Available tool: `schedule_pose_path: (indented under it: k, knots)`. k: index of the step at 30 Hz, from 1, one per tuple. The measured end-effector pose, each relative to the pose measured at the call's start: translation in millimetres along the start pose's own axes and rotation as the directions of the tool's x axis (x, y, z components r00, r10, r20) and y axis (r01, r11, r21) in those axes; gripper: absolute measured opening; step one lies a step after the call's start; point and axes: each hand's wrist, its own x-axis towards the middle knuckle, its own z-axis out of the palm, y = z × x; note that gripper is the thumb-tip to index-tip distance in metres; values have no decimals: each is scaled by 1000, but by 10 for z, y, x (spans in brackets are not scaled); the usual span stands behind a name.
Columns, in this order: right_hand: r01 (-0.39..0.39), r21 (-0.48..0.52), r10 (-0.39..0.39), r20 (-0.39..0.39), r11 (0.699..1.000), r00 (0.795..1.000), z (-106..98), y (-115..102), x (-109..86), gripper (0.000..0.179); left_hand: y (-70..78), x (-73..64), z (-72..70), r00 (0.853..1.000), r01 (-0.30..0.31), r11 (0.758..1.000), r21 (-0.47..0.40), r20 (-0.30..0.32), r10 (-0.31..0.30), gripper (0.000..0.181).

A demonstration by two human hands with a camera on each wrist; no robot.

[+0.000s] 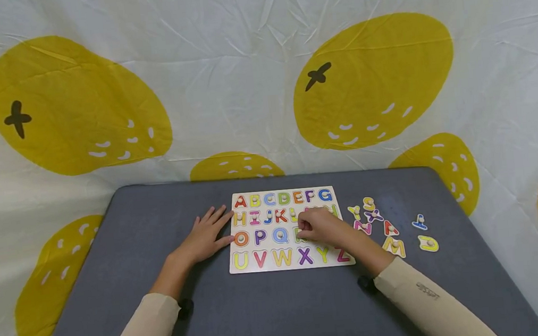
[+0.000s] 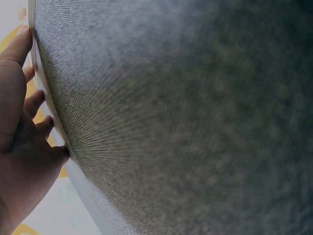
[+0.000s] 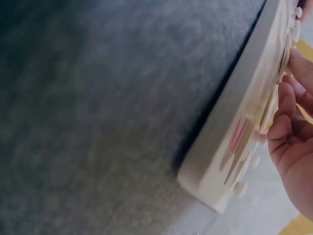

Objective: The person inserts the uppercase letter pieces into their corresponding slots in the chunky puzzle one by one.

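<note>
A wooden alphabet puzzle board [image 1: 292,267] lies flat on the table, with letters in rows and small knobs on many of them. My left hand [image 1: 203,238] rests at the board's left edge, fingers spread, thumb near the letter O [image 1: 241,238]. My right hand [image 1: 321,226] is over the board's right half. Its thumb and curled fingers pinch the green letter R piece [image 1: 298,235] in the third row, mostly covered by the hand. In the right wrist view the fingertips [image 3: 296,58] meet at a knob on the board's top face.
Loose knobbed letter pieces lie right of the board, among them a yellow Y [image 1: 354,213], a pink N [image 1: 363,227], a red A [image 1: 390,228], an orange M [image 1: 394,246] and a yellow U-shaped piece [image 1: 428,243]. A patterned curtain [image 1: 234,101] hangs behind the grey table [image 1: 282,316].
</note>
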Motion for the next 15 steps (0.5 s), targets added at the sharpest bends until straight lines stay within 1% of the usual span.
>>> schedule_pose_path:
  k: [7,15]
  knots:
    - [-38,-34,38,-5,999,999,57,4,23,27,-6,-1,20,1000,-21,1000,15,-22,21,74]
    - [-87,-45,88,20,995,996,53,-36,31,28,3,-7,11,1000,-10,1000,15,-18,10,75]
